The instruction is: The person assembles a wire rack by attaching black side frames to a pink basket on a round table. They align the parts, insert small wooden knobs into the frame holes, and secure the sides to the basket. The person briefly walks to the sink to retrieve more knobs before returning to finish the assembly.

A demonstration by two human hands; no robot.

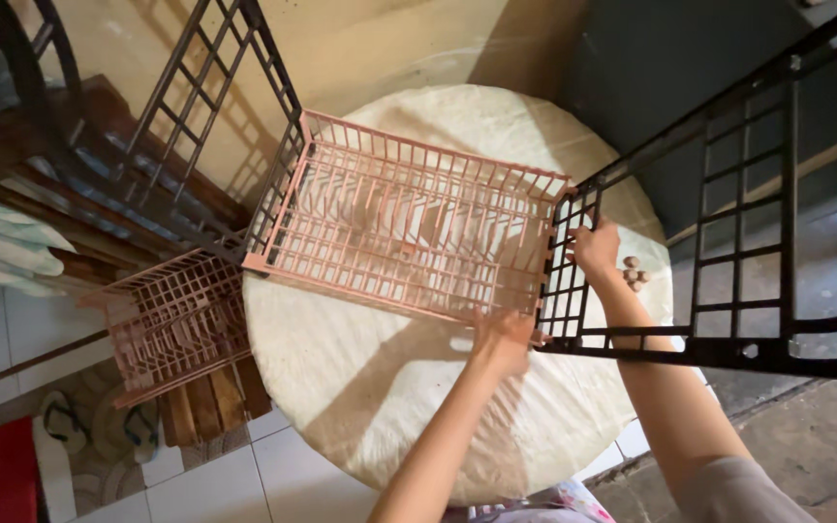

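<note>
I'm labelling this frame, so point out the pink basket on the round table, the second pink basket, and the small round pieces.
pink basket (pixel 409 228), head view, on its slatted floor.
second pink basket (pixel 171 324), head view, on its tilted side wall.
small round pieces (pixel 635 275), head view, on the middle of the cluster.

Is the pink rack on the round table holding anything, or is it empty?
Empty. The pink rack holds nothing: the pale round table shows through its bars. The left hand and right hand are at its right end, where a black frame meets it.

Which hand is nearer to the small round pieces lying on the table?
Right. The right hand grips the black frame just beside the small round pieces; the left hand is farther, at the pink basket corner.
</note>
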